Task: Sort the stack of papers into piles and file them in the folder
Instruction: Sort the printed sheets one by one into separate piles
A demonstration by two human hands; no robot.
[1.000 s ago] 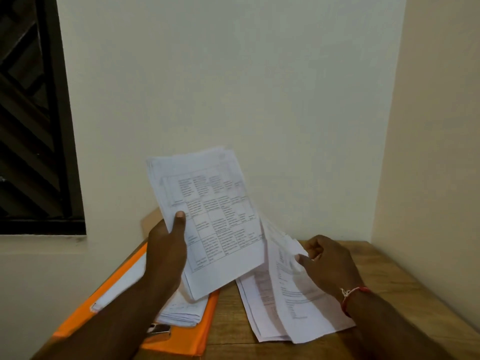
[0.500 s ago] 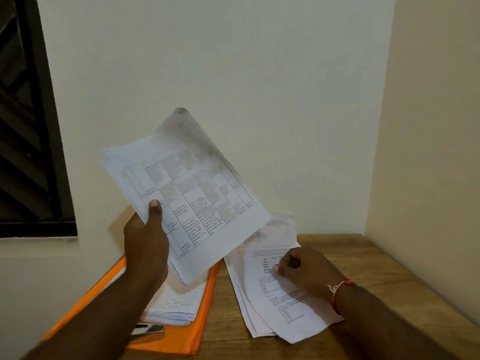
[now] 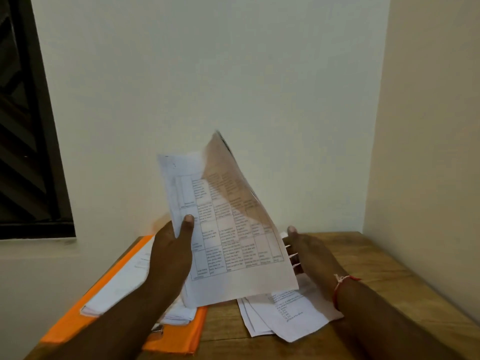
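The left hand (image 3: 168,255) is gripping a printed sheet (image 3: 233,242) above the orange folder (image 3: 176,339); the right hand (image 3: 309,253) is hovering straight-fingered at its blurred edge, perhaps touching.

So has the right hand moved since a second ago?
Yes. The right hand has lifted off the loose pile, up and left toward the held sheet.

Sitting in a plain room corner, looking like a home or small-office paperwork spot.
Facing bare cream walls (image 3: 207,74) meeting in a corner, leaning over a wooden table (image 3: 363,255) set against them, having a dark-framed window (image 3: 23,126) at left, holding printed sheets (image 3: 233,242) above an orange file folder (image 3: 70,323) bearing more paper.
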